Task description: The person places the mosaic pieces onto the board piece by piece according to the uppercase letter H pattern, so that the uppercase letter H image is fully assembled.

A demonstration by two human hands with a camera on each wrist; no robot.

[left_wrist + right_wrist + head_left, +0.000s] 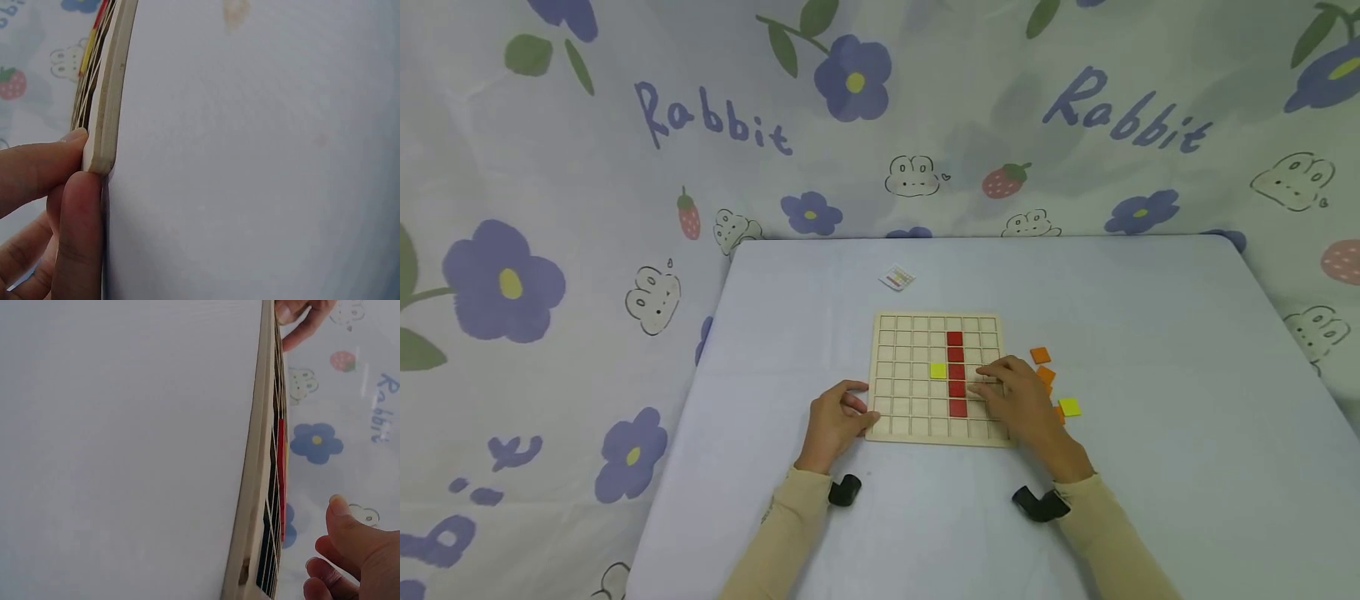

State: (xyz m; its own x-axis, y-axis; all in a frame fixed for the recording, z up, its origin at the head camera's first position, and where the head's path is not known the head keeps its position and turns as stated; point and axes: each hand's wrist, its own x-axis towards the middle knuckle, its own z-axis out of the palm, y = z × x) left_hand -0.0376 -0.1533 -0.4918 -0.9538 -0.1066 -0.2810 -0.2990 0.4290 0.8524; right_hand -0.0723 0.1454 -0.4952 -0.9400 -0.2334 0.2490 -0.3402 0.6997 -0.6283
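A square wooden grid board point(902, 417) lies on the table. Several red square tiles point(956, 372) form a column in it, with one yellow tile point(938, 371) directly left of the column. At the board's lower left corner my left hand point(835, 423) pinches the rim, thumb on top and a finger against the side, as the left wrist view confirms. My right hand point(1024, 400) is over the board's right part, just right of the red column. Its thumb and forefinger are apart, and no tile shows between them in the right wrist view.
Right of the board lie several loose orange tiles point(1040, 356) and a yellow tile point(1069, 407), partly behind my right hand. A small printed card point(897, 278) lies beyond the board. The white tabletop point(1187, 400) meets a patterned cloth backdrop point(970, 108).
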